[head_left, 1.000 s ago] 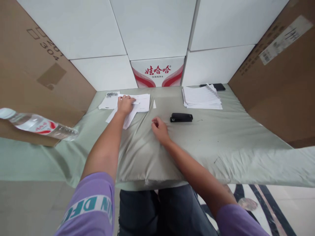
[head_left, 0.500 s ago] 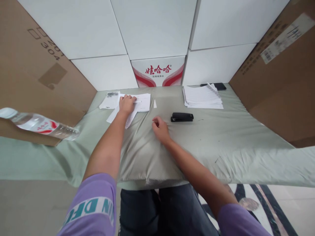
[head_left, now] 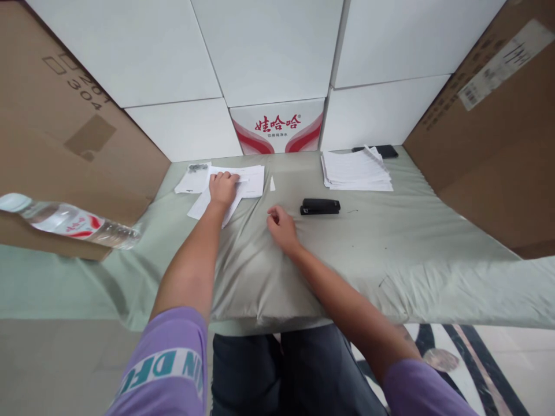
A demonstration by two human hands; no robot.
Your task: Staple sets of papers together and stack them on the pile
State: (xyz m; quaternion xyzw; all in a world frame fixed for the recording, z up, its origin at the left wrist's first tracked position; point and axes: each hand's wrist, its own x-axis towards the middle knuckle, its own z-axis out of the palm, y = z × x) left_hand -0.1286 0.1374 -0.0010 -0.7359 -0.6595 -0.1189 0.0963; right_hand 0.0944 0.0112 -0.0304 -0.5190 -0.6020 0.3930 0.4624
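the left hand (head_left: 222,188) lies palm down on a small loose set of white sheets (head_left: 247,180) at the far left of the cloth-covered tabletop (head_left: 390,242), fingers spread flat and pressing rather than gripping; some of those sheets stick out askew beneath the wrist, so the set does not look squared up. the right hand (head_left: 281,226) rests on the cloth near the middle, fingers curled loosely inward; something tiny may sit between thumb and forefinger, but it is too small to tell, so whether this hand has hold of anything cannot be told. a black stapler (head_left: 320,206) lies just to the right of that hand, apart from it and untouched. a narrow white paper strip (head_left: 272,184) lies between the sheets and the stapler. a thick stack of papers (head_left: 356,171) sits well apart at the far right, with a dark phone (head_left: 381,151) behind it. judging from how things lie, the paperwork looks only partly done: a few sheets are over on the left, the bulk remains in the right-hand stack, and the set under the left hand seems yet to be aligned. a water bottle (head_left: 69,222) lies on a cardboard box at the left.
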